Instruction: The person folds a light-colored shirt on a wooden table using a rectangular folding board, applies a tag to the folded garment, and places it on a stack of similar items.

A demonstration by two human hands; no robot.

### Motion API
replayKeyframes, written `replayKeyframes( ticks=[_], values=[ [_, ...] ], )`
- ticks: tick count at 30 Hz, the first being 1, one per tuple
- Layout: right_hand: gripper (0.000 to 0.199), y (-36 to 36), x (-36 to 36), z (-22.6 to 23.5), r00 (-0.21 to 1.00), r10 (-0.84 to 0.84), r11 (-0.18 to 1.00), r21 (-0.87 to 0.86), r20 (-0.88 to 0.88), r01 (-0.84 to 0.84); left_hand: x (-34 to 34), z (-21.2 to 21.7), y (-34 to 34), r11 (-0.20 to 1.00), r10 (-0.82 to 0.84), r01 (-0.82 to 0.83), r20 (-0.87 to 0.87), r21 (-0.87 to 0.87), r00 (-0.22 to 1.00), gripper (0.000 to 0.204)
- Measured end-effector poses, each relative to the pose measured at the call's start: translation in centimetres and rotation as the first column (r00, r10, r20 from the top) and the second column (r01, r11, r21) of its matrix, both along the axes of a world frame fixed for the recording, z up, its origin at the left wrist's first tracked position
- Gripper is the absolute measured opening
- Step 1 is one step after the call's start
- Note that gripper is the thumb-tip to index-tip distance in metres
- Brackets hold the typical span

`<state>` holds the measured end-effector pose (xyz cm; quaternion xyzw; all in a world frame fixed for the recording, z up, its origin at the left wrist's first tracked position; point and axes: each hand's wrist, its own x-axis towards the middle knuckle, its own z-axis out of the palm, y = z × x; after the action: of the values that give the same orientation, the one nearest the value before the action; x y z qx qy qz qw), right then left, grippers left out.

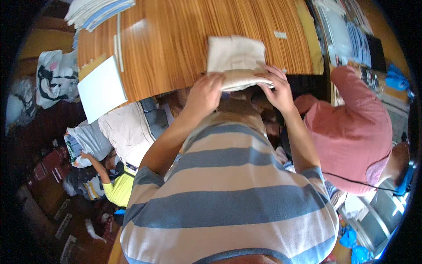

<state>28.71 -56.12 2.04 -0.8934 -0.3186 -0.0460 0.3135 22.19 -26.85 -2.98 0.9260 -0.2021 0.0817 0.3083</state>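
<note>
A folded beige cloth (pixel 236 52), perhaps a garment, lies at the near edge of the wood-grain table (pixel 176 39). Its near end is turned up in a thick roll or fold facing me. With bent fingers, my left hand (pixel 208 93) grips the left end of that fold. My right hand (pixel 277 88) holds the other end, thumb below and fingers over the top. Part of the fold hangs just past the table edge, and its underside is hidden from me.
A white board or sheet (pixel 102 90) overhangs the table's left corner. Folded cloths (pixel 99 11) are stacked at the far left. On the right sits a person in a pink top (pixel 349 132); a person in yellow (pixel 118 188) handles bagged cloth at the lower left. A pale cloth pile (pixel 127 132) stands nearby.
</note>
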Motion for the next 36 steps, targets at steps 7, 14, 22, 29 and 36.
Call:
replayKeyframes(
  ticks=[7,14,22,29,36],
  values=[
    [0.036,5.1,9.9,10.6,0.921,-0.071,0.935,0.295,-0.383,0.195,5.8,11.4,1.1,0.889,-0.072,-0.209,-0.575,-0.408,0.815,0.037],
    [0.059,9.1,14.9,1.7,0.985,-0.144,0.987,-0.064,0.094,0.151,8.7,-3.4,3.2,0.419,-0.257,-0.733,-0.845,-0.535,0.470,0.043],
    [0.058,6.4,8.4,-2.6,0.988,-0.154,0.988,-0.032,0.007,0.154,10.0,-0.9,3.8,0.741,0.048,-0.611,-0.885,-0.279,0.463,0.056],
    [0.055,6.7,10.9,-2.3,0.987,-0.157,0.917,-0.375,-0.034,0.133,16.4,0.9,3.1,0.870,0.345,-0.490,-0.649,-0.050,0.678,0.078],
    [0.065,3.5,8.7,-0.1,0.971,-0.170,0.829,-0.557,-0.169,0.049,17.5,1.5,1.0,0.863,0.467,-0.491,-0.565,0.120,0.681,0.072]
  ],
)
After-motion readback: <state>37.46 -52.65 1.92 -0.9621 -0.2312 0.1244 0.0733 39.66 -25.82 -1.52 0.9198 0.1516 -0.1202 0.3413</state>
